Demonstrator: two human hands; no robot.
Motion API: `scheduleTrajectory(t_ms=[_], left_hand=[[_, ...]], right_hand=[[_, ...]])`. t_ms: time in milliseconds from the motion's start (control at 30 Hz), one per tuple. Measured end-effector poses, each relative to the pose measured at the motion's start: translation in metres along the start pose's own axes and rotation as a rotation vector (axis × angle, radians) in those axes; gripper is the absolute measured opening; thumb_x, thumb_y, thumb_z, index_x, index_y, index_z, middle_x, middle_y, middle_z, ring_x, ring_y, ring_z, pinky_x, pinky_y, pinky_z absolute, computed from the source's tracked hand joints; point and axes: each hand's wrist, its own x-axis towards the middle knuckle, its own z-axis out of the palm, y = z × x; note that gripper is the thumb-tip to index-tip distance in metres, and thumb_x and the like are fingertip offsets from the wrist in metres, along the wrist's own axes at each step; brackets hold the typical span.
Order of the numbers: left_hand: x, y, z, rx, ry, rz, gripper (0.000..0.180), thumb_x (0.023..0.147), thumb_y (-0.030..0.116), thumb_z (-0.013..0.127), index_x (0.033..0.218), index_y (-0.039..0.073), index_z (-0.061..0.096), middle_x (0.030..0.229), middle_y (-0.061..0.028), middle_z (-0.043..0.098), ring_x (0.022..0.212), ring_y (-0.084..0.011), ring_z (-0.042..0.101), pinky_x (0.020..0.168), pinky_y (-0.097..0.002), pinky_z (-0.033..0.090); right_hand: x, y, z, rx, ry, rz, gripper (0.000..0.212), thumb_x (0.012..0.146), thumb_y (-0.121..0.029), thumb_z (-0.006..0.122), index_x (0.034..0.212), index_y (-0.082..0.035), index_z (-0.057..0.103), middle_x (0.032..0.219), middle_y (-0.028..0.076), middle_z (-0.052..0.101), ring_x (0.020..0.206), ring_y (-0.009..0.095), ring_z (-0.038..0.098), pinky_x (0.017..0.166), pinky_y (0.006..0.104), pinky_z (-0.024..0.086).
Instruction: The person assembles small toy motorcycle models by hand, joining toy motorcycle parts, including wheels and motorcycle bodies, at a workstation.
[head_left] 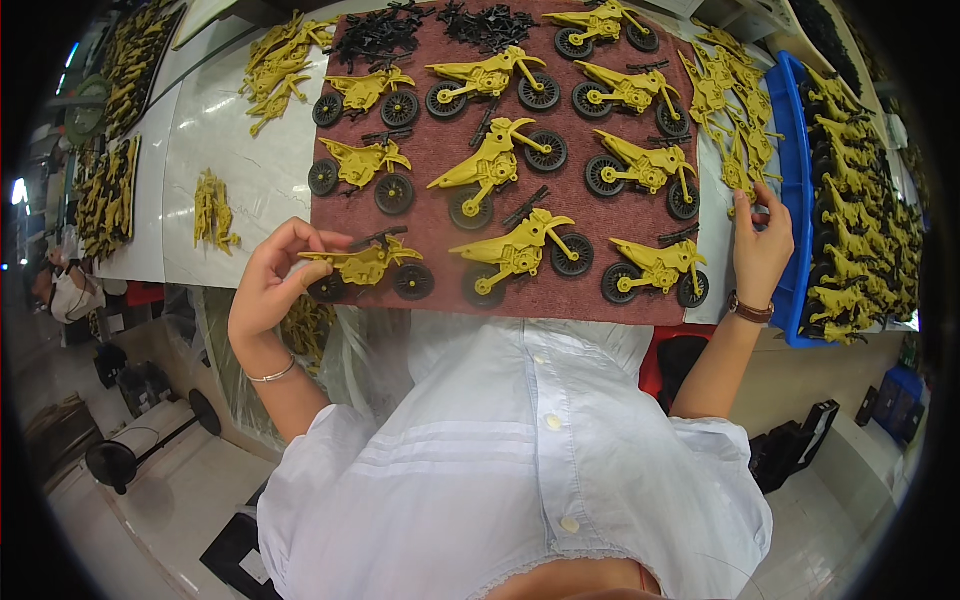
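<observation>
My left hand [272,272] pinches the tail of a yellow toy motorcycle [365,264] with black wheels, at the near left corner of a dark red cloth [420,225]. Across that cloth lie several more yellow toy motorcycles on their sides, such as one in the middle [490,165] and one near the right edge [655,268]. Each has loose-looking black handlebars beside or on it. Off to the right, my right hand [765,240] has its fingers curled at the near end of a heap of yellow plastic motorcycle parts [735,110], closed on one of them.
Two heaps of small black parts [485,25] lie at the cloth's far edge. A blue tray [795,200] packed with yellow motorcycles stands close on the right. More yellow parts [212,212] rest on the white tabletop [265,185] at left. Below hangs clear plastic sheeting [365,350].
</observation>
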Motion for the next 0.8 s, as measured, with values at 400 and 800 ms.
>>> scheduleTrajectory(t_ms=[400, 800], left_hand=[[0.016, -0.013, 0.018, -0.722, 0.107, -0.029, 0.017, 0.091, 0.015, 0.046, 0.097, -0.001, 0.049, 0.092, -0.0092, 0.06, 0.08, -0.0118, 0.059, 0.067, -0.0246, 0.049], [0.074, 0.059, 0.136, -0.928, -0.144, -0.046, 0.037, 0.095, 0.022, 0.031, 0.113, -0.006, 0.046, 0.103, -0.0167, 0.058, 0.088, -0.021, 0.062, 0.07, -0.0319, 0.055]], right_hand=[[-0.01, -0.012, -0.013, 0.062, 0.176, -0.063, 0.023, 0.077, -0.016, 0.066, 0.096, -0.002, 0.064, 0.088, 0.01, 0.06, 0.073, 0.017, 0.057, 0.062, 0.027, 0.05], [-0.052, -0.114, -0.027, 0.574, -0.072, -0.624, 0.03, 0.06, -0.002, 0.072, 0.089, -0.002, 0.065, 0.09, 0.011, 0.058, 0.079, 0.024, 0.056, 0.068, 0.0297, 0.046]])
